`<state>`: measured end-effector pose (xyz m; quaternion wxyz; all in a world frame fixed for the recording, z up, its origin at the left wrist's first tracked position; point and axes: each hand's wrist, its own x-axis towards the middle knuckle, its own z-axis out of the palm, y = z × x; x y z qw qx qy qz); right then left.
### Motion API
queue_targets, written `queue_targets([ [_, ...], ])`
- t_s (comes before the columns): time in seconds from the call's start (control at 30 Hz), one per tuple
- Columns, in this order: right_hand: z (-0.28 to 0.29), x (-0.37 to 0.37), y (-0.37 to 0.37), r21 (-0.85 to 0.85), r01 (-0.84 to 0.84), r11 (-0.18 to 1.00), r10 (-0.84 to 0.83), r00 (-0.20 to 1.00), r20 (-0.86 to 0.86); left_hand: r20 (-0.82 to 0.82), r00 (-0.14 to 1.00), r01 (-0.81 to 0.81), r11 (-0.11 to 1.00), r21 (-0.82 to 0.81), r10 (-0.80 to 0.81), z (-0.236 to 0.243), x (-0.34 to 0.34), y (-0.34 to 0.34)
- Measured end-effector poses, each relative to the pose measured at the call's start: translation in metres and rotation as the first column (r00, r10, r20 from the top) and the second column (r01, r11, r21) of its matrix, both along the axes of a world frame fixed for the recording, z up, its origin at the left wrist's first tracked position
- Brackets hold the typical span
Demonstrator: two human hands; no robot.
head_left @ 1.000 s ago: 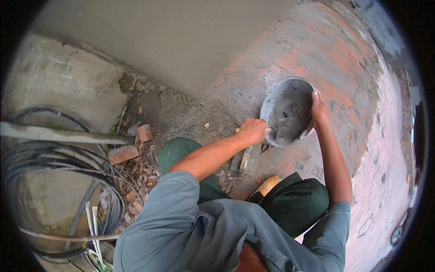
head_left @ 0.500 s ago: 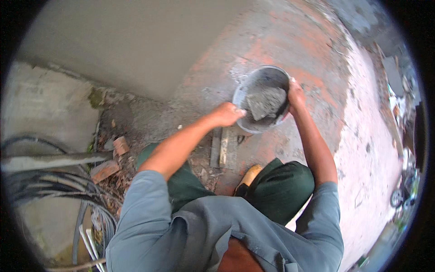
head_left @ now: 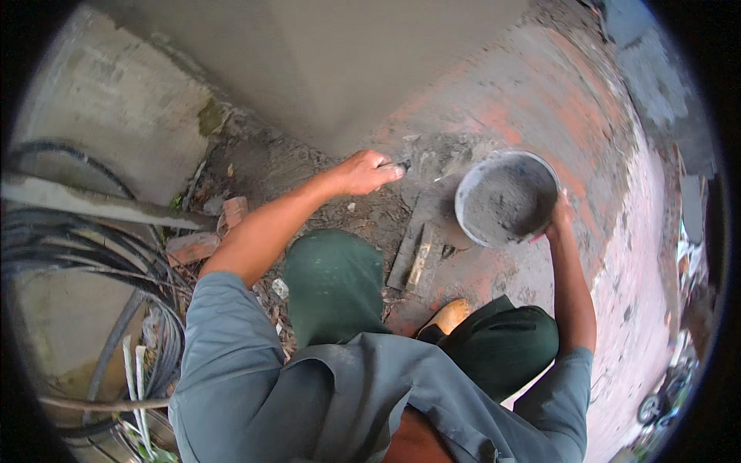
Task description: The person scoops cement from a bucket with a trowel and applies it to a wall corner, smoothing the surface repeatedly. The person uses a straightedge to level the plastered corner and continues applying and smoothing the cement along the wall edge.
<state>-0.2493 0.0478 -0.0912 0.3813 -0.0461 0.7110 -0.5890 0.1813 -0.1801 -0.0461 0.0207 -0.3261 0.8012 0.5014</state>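
Observation:
My left hand [head_left: 369, 171] is closed on the handle of a trowel [head_left: 401, 165]. Grey mortar [head_left: 455, 150] shows just beyond it, near the bucket's left side; the blade's outline is hard to make out. My right hand [head_left: 557, 216] grips the right rim of a round bucket [head_left: 471, 171], which holds more grey mortar. Below the bucket's left side a flat float [head_left: 409, 255] with a pale wooden handle [head_left: 423, 256] lies on the dirty concrete.
A smooth rendered wall [head_left: 324, 62] stands ahead, with an older concrete wall [head_left: 116, 92] at left. Black cable coils [head_left: 93, 255], a pipe [head_left: 77, 197] and broken bricks [head_left: 189, 248] are beside me. A painted ledge [head_left: 625, 324] and a small wheel [head_left: 648, 408] lie at right.
My left hand has come out of the bucket, up and to the left, with the trowel. The bucket is less tilted. My view has shifted, and my left knee shows more.

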Motion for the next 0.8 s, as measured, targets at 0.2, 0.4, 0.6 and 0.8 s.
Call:
queue_targets([
  [0.2,0.003,-0.009,0.01,0.065,0.071,0.995,-0.068,0.997,-0.044,-0.08,0.951,-0.305,0.949,-0.081,0.299,-0.062,0.131,0.022],
  [0.4,0.012,0.001,0.012,0.156,0.117,0.981,-0.107,0.992,-0.069,0.034,0.775,-0.621,0.77,-0.146,0.632,-0.139,0.224,0.068],
  [0.6,0.012,0.004,0.009,0.134,0.11,0.985,-0.093,0.987,-0.129,0.072,0.411,-0.895,0.417,-0.157,0.909,-0.197,0.234,0.067],
  [0.8,0.016,0.015,-0.001,0.188,0.167,0.968,-0.133,0.975,-0.179,0.109,0.272,-0.916,0.292,-0.276,0.956,-0.226,0.21,0.02],
])
